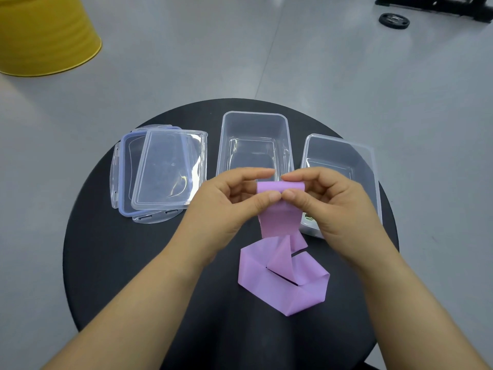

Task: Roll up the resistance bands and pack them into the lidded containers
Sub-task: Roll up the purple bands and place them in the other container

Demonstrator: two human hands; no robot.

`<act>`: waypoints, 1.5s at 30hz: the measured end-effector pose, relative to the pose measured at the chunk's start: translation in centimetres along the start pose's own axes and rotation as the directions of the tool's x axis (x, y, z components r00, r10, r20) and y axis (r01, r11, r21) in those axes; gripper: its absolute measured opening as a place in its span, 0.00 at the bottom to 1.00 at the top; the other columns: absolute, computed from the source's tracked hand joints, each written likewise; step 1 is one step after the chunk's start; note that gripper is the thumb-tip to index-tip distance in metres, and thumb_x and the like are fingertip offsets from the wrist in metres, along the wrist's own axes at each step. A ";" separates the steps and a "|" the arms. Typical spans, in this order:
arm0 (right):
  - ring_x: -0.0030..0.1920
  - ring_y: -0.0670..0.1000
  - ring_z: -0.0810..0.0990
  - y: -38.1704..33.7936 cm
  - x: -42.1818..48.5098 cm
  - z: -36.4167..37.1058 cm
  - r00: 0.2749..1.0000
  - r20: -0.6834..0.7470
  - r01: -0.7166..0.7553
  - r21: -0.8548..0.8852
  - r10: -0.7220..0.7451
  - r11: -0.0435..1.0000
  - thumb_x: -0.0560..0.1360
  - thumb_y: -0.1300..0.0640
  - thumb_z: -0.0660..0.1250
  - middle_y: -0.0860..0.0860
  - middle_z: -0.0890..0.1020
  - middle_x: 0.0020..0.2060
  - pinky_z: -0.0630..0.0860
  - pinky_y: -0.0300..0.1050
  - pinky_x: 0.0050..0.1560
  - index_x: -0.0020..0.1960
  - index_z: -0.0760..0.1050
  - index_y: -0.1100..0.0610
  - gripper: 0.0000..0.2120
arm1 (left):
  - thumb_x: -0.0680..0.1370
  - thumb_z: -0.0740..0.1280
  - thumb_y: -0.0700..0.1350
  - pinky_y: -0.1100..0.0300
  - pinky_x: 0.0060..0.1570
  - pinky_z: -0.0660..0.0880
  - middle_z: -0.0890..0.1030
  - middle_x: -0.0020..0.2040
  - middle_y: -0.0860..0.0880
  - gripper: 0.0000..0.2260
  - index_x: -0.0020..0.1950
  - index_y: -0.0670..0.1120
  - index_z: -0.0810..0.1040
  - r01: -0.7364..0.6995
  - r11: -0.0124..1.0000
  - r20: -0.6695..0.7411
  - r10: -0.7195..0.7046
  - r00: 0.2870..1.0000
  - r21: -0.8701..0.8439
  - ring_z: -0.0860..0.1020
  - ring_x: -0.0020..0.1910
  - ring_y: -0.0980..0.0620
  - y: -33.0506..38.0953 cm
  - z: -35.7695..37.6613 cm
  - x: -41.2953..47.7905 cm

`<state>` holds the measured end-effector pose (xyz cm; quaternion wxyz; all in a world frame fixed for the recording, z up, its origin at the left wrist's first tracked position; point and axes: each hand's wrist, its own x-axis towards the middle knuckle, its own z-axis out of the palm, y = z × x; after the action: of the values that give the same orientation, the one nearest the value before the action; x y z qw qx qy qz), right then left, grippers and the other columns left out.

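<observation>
Pinched the rolled top end of a flat lilac rubber resistance band (277, 222) with the curled fingers (256, 174) of the left hand (226, 209) and the right hand (341, 206), just above a round black table (133, 263). Let its lower length lie in loose folds on the table. Backed by a clear rectangular plastic container (254, 114) and a second clear plastic container (344, 142), both lidless, with a clear flat plastic lid (168, 169) askew on a blue-sealed clip lid (121, 182) to their left.

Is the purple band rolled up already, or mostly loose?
Mostly loose. The left hand and right hand pinch the top end of the band; the rest lies folded on the table.
</observation>
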<state>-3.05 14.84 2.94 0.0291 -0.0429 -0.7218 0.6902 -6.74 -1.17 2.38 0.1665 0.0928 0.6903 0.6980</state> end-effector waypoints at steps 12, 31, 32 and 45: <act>0.44 0.44 0.83 0.5 0.2 -0.1 0.999 0.003 -0.044 -0.097 0.044 0.994 0.65 0.45 0.68 0.46 0.85 0.40 0.78 0.39 0.46 0.45 0.79 0.46 0.11 | 0.70 0.73 0.38 0.57 0.50 0.79 0.85 0.44 0.51 0.12 0.44 0.57 0.84 -0.056 0.997 -0.029 0.058 0.998 0.055 0.81 0.46 0.48 -0.5 -0.4 0.3; 0.42 0.43 0.83 0.8 0.3 -0.2 0.999 0.020 -0.033 -0.073 0.035 0.997 0.68 0.52 0.70 0.44 0.83 0.37 0.77 0.36 0.45 0.46 0.79 0.48 0.07 | 0.71 0.73 0.41 0.57 0.50 0.79 0.85 0.44 0.49 0.08 0.46 0.53 0.83 0.006 0.997 -0.024 -0.004 1.000 0.077 0.83 0.47 0.49 -0.5 -0.4 0.3; 0.42 0.44 0.83 0.7 0.3 -0.2 0.998 0.019 -0.051 -0.078 0.053 0.996 0.65 0.47 0.69 0.44 0.84 0.38 0.78 0.40 0.47 0.46 0.79 0.47 0.10 | 0.71 0.73 0.40 0.59 0.49 0.79 0.85 0.44 0.49 0.09 0.45 0.54 0.83 -0.001 0.997 -0.024 0.002 1.000 0.073 0.83 0.46 0.50 -0.5 -0.4 0.3; 0.43 0.50 0.84 0.9 0.3 -0.2 0.995 0.012 -0.101 -0.089 0.102 0.991 0.66 0.48 0.68 0.52 0.85 0.40 0.81 0.48 0.48 0.46 0.80 0.51 0.11 | 0.68 0.75 0.40 0.61 0.46 0.80 0.85 0.45 0.47 0.11 0.47 0.53 0.83 0.037 0.998 -0.012 -0.037 0.999 0.044 0.82 0.46 0.46 -0.3 -0.1 0.3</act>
<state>-3.35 15.10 2.05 -0.0140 -0.0749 -0.7485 0.6587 -7.02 -1.21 2.03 0.1733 0.0797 0.7082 0.6797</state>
